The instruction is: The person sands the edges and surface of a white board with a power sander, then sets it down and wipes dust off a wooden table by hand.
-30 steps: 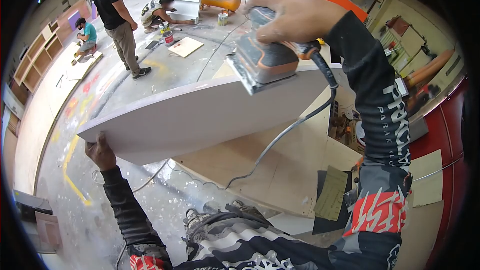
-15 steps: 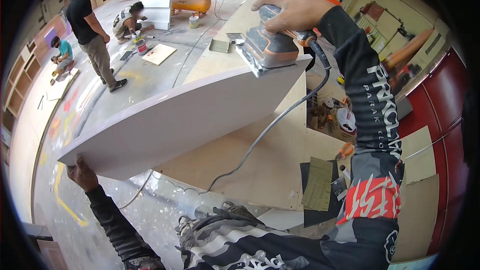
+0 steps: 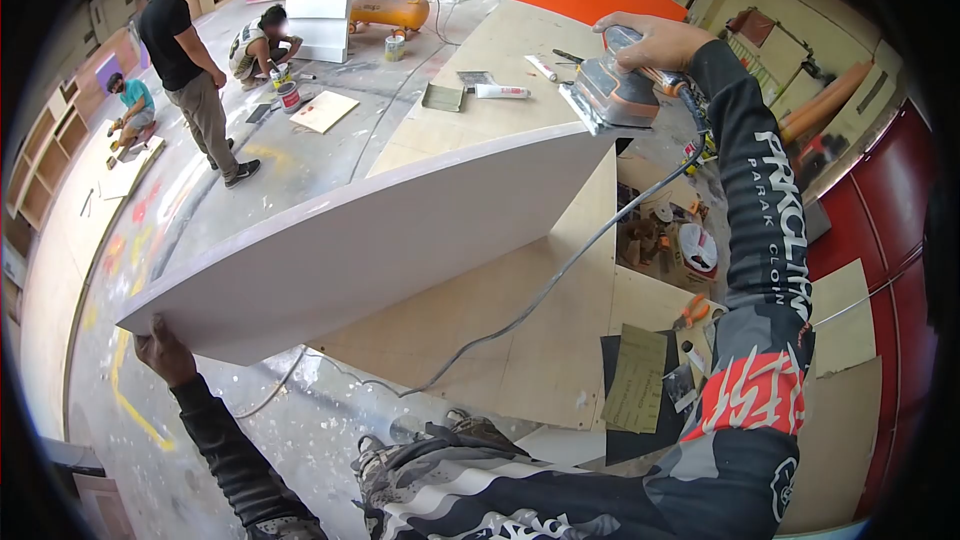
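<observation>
At the far end of the pale board [image 3: 370,230], the right hand [image 3: 655,40] wraps its fingers around the sander [image 3: 615,92], sitting right on the top edge. The left hand [image 3: 165,352] grips the near corner underneath. Board's standing on edge over the plywood bench [image 3: 540,350].

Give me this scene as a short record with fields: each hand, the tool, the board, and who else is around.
Left hand: grips the near lower end of the pale board
Right hand: grips the sander
Sander: on the board's top edge, far end; cord hangs down
Board: on edge, far end at the workbench
Others: standing person, crouching person, seated person
</observation>
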`<state>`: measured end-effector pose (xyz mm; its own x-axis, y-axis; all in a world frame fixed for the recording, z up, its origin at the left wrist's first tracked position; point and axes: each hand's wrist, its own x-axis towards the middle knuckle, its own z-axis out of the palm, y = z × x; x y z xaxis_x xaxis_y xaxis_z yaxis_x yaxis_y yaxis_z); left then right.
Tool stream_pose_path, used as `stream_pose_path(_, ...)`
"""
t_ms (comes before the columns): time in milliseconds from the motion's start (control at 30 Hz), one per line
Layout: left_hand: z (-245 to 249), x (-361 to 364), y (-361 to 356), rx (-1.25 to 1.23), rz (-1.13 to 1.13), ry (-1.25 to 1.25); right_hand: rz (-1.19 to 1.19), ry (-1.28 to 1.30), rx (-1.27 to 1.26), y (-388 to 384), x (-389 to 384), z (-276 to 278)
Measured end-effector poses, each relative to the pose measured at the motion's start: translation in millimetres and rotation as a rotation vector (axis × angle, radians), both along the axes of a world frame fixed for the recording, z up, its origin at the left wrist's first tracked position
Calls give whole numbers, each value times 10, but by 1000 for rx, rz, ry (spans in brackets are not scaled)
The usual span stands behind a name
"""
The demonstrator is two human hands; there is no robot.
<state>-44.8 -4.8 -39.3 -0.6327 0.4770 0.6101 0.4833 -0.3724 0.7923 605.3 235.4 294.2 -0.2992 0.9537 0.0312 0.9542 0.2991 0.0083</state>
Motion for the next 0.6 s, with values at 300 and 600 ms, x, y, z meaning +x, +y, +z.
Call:
stream_pose_path(300,158,122,74,1,23,55,92,56,5,-107,-379,11)
stream_pose_path(600,389,175,149,9,-33,24,203,20,-10,-606,-1653,211)
